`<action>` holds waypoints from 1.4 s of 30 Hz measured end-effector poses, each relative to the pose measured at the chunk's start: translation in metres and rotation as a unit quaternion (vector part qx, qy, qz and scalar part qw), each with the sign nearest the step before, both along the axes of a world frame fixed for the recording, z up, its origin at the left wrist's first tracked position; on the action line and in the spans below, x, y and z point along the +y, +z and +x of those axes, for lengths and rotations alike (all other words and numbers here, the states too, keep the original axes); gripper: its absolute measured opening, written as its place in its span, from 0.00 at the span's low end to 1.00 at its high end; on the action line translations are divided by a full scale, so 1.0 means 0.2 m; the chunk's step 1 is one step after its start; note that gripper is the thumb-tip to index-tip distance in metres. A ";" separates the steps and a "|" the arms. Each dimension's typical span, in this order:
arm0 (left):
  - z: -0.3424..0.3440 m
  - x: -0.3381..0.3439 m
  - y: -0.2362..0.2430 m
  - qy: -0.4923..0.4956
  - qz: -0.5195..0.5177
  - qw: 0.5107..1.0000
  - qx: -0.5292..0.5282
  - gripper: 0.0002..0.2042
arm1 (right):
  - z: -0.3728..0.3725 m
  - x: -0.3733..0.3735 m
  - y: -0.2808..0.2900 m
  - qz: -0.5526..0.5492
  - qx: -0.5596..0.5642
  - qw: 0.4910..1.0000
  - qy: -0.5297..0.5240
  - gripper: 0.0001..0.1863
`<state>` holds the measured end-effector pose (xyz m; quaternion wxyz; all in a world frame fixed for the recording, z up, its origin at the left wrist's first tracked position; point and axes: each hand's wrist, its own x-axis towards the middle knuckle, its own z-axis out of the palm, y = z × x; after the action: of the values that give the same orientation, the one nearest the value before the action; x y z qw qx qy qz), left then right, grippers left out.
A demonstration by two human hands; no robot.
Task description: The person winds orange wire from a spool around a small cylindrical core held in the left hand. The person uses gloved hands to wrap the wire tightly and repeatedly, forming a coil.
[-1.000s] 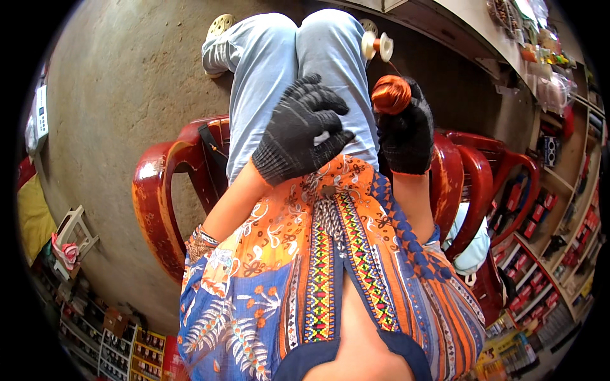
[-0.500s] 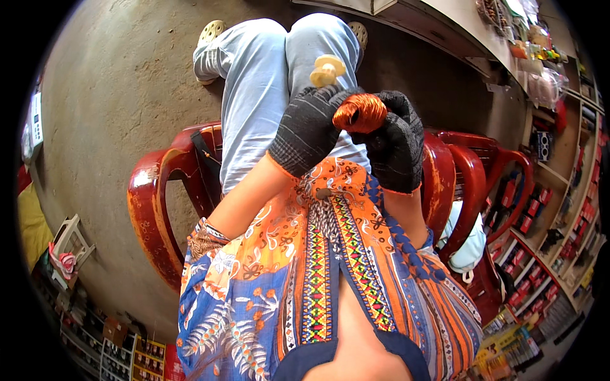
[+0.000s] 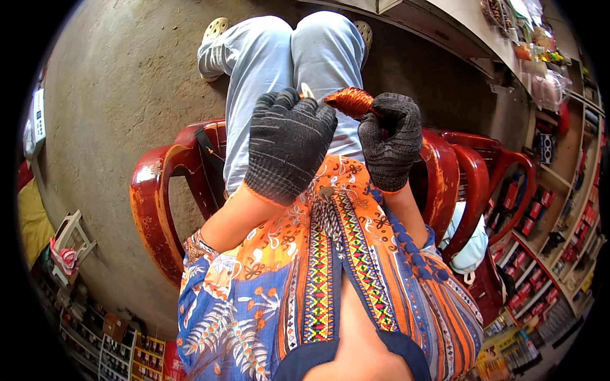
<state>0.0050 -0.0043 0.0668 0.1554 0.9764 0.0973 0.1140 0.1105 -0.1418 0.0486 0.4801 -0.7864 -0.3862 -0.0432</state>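
The gloved right hand (image 3: 391, 141) grasps one end of a copper-coloured wire bundle (image 3: 350, 101) above the pale jeans (image 3: 318, 60), its far tip near the gloved left hand (image 3: 289, 143), whose grip seems closed around a mostly hidden pale spool (image 3: 307, 91).

Just left of the copper-coloured coil (image 3: 349, 101), the left hand (image 3: 287, 143) is hiding most of a pale spool (image 3: 307, 91). The right hand (image 3: 390, 142) is covering the coil's right end, and far right of the coil, shelf goods (image 3: 535, 209) are looking too small to identify
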 end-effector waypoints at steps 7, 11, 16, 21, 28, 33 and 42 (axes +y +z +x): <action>-0.03 0.05 -0.04 -0.039 0.035 0.999 -0.012 0.06 | 0.04 0.02 0.05 -0.099 0.063 0.990 0.076 0.11; 0.00 0.14 -0.03 -0.043 0.118 0.991 -0.051 0.06 | 0.06 0.02 0.05 -0.136 0.116 0.979 0.099 0.09; 0.05 0.30 -0.14 -0.121 0.017 0.990 -0.077 0.05 | 0.10 -0.07 0.02 -0.104 0.468 0.867 0.138 0.09; 0.06 0.17 -0.23 -0.190 -0.111 0.973 -0.066 0.10 | 0.05 -0.08 0.02 0.094 0.640 0.754 0.114 0.15; 0.00 -0.07 -0.24 -0.052 -0.736 0.674 -0.036 0.10 | 0.02 0.01 -0.03 0.199 0.399 0.892 -0.074 0.10; -0.03 -0.02 -0.24 -0.112 -0.581 0.801 -0.086 0.07 | 0.13 -0.01 -0.04 -0.021 -0.053 0.998 0.019 0.12; 0.05 0.21 -0.15 -0.130 -0.152 0.974 -0.108 0.08 | 0.12 -0.11 0.04 -0.010 0.401 0.896 0.190 0.11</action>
<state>0.0143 0.0387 0.0369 0.3245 0.9278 -0.0313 0.1814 0.1348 -0.1643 0.0567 0.5855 -0.6537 -0.3033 0.3712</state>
